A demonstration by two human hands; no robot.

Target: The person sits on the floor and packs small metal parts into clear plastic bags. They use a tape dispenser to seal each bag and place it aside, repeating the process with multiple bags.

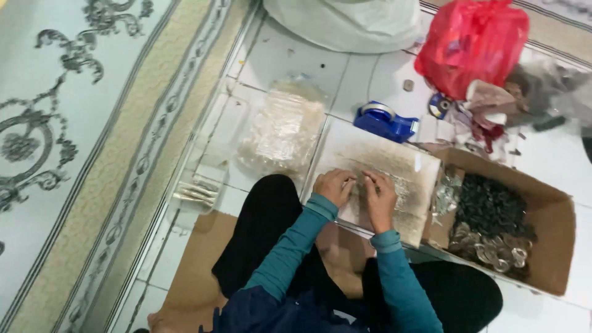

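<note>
We sit cross-legged on a tiled floor, looking down at a worn pale work board [394, 163] propped against our knees; everything else is placed from it. Far to its left lies a patterned carpet [74, 123], nearer left a stack of clear plastic bags [282, 129]. On the board our left hand [333, 186] and right hand [379, 192] sit side by side, almost touching, fingers curled down and pinched over something small; it is too tiny to make out. We judge this to be a fiddly sorting or packing step, needing fine fingertip control. Just behind the board sits a blue tape dispenser [385, 121], and behind and to its right a red bag [472, 43]. Right of the board, an open cardboard box [555, 246] holds small dark pieces.
</note>
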